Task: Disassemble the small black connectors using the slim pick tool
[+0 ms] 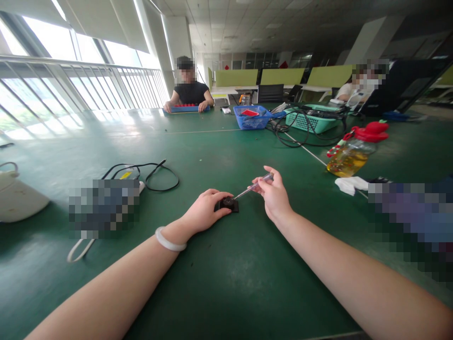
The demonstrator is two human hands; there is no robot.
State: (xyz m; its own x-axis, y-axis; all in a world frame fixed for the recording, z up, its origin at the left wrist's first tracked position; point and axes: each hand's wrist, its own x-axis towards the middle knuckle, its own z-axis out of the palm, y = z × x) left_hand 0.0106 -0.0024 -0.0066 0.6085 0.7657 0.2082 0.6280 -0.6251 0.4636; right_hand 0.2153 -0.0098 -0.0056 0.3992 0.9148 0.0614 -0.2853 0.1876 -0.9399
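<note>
A small black part [228, 203] with a round raised top lies on the green table [233, 283] in front of me. My left hand [207, 210] grips it from the left, thumb and fingers on either side. In my right hand [272, 191] is a screwdriver [255, 185] with a clear handle, held slanting down to the left. Its metal tip reaches the right upper side of the black part; whether it touches a screw is too small to tell.
Left stand a blurred-out device [106, 205], a black cable [159, 186] and a white container [21, 198]. A red-capped bottle [350, 158] is at right. Farther back are a blue basket [251, 120], a green basket [311, 123] and a seated person [191, 89] with a blue tray.
</note>
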